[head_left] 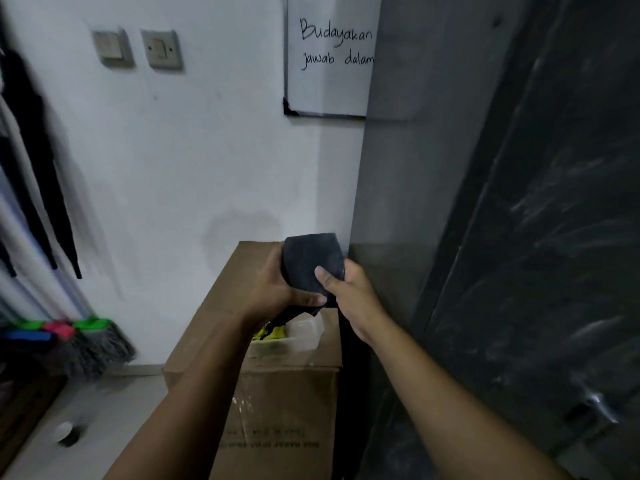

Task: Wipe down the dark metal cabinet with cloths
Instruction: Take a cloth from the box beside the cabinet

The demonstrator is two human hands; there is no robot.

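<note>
Left hand: the left hand (277, 289) gripped the dark cloth (311, 261) from its 9 o'clock side, thumb laid across the lower edge
Right hand: the right hand (349, 289) pinched the same cloth from 3 o'clock, thumb pressed flat on its front, fingers curled behind
Cloth: bunched and upright between both hands, held in the air above the far end of the cardboard box (277, 393), just beside the cabinet but apart from it; a loose tail hung down at 6 o'clock
Cabinet: the dark metal cabinet (554, 237) filled the view from 1 to 5 o'clock; its grey side panel faced the hands, its near vertical edge ran down at 3 o'clock of the cloth, and its darker front showed pale streaks
Handle: a bright metal handle (595, 403) stood out from the front at 4 o'clock
Gap: a narrow dark slot (349, 368) lay between the box's right edge and the cabinet side
Box top: a pale plastic container (301, 336) sat on it under the hands, something yellow (273, 333) inside
Open floor: pale floor (45, 455) lay at 8 o'clock, with a small round object (67, 433) on it, blurred
Wall: white, carrying two switches (162, 49) at 11 o'clock and a whiteboard (329, 64) at 12, its right part hidden behind the cabinet
Left edge: brooms (90, 348) and dark hanging fabric (31, 150) at 9 o'clock, blurred
</note>
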